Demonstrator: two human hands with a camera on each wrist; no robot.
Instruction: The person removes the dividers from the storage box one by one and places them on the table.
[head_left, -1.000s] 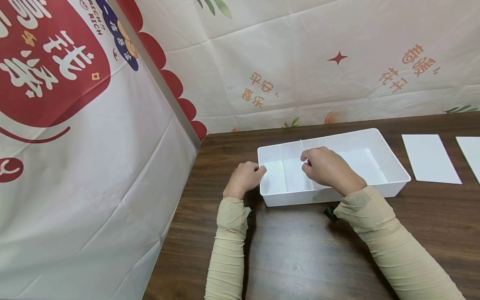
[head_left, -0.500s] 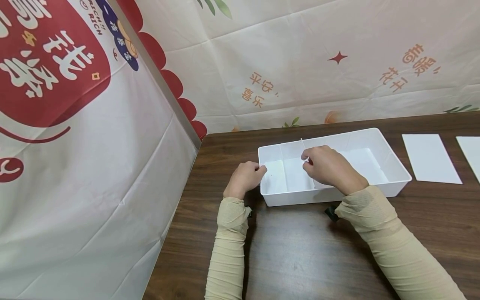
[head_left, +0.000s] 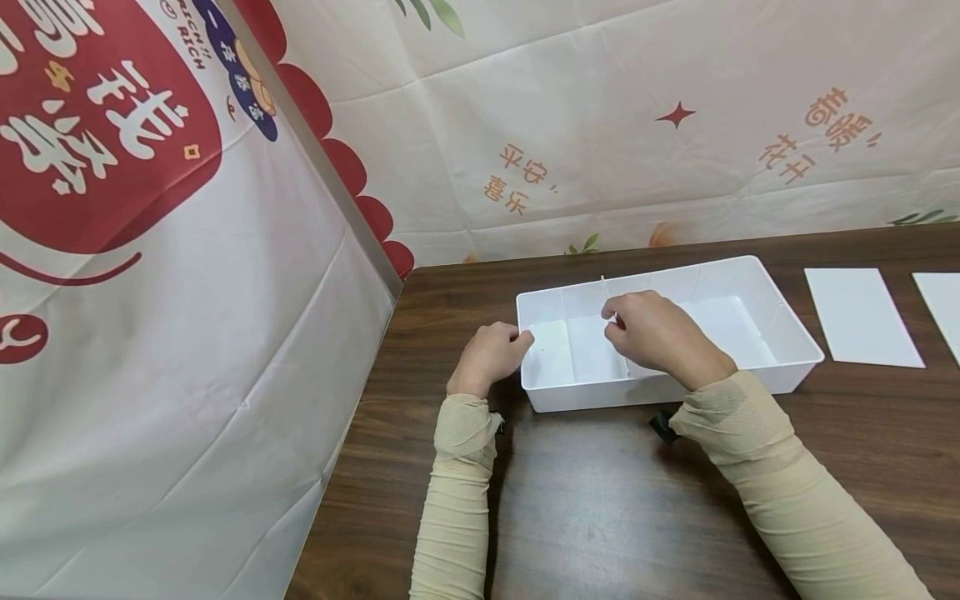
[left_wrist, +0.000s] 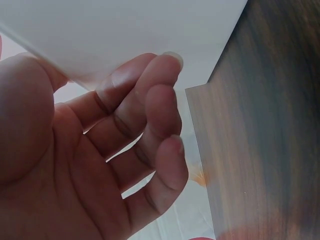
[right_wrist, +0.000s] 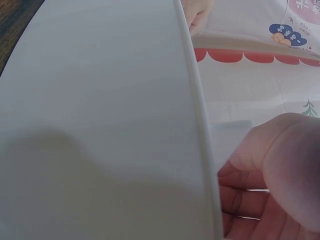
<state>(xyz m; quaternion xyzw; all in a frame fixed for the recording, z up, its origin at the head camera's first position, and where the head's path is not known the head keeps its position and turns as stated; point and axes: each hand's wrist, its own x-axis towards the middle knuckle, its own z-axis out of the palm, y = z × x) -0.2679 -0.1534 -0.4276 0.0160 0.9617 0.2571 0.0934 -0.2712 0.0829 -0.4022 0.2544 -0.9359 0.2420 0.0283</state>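
You are working on a white plastic tray (head_left: pixel 795 342) sitting toward the far edge of the tabletop (head_left: pixel 600 500), a little in from its far left corner. Your left hand (head_left: pixel 489 357) is resting at the tray's left end wall, fingers curled with the tips over the rim; the left wrist view shows those fingers (left_wrist: pixel 150 100) bent against the white wall, so this grip is clamped on the tray and steadying it. Your right hand (head_left: pixel 654 333) is reaching over the tray's near wall and pinching the top edge of a thin white divider (head_left: pixel 604 293) that is standing upright across the tray, running from the near wall to the far one. The right wrist view is showing mostly a white panel with its raised edge (right_wrist: pixel 197 100), too close to say which part it is.

The tray looks light and stiff with smooth, slippery walls, so it is likely sliding easily unless you keep holding that end wall. The divider looks thin and somewhat bendy; gripping it low and near its middle, rather than by one corner, should keep it from bowing or snapping.

Two white sheets (head_left: pixel 858 317) are lying flat near the far right edge of the tabletop, well apart from the tray.
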